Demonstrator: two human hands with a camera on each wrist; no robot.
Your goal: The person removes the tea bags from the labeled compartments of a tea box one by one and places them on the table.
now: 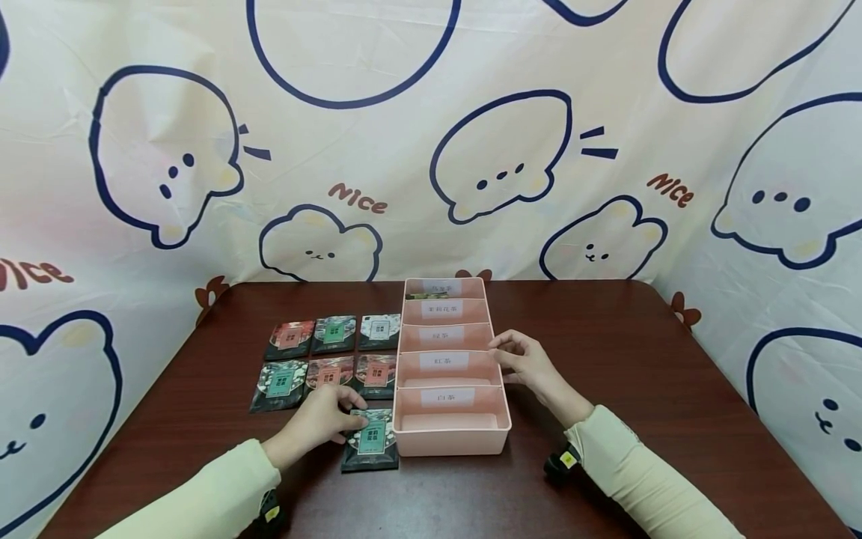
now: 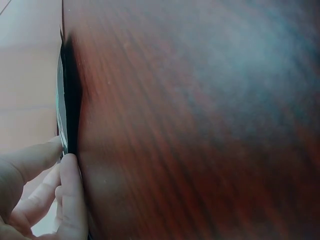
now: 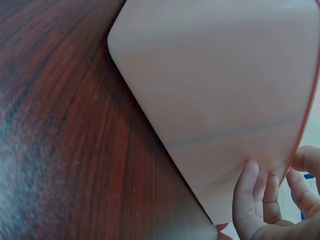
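Note:
My left hand pinches the edge of a dark tea packet with a green label, thumb on top and fingertips under it. That packet lies nearly flat, low over the table, beside a long pink divided box. At the box's right side, my right hand grips the wall near the middle. Some of its fingers press the outside of the box while others reach the rim. A dark green packet edge shows in the farthest compartment.
Left of the box lie two rows of tea packets, with red, green and white labels. White labels with Chinese characters mark the compartments. A cartoon-print cloth hangs behind the brown table.

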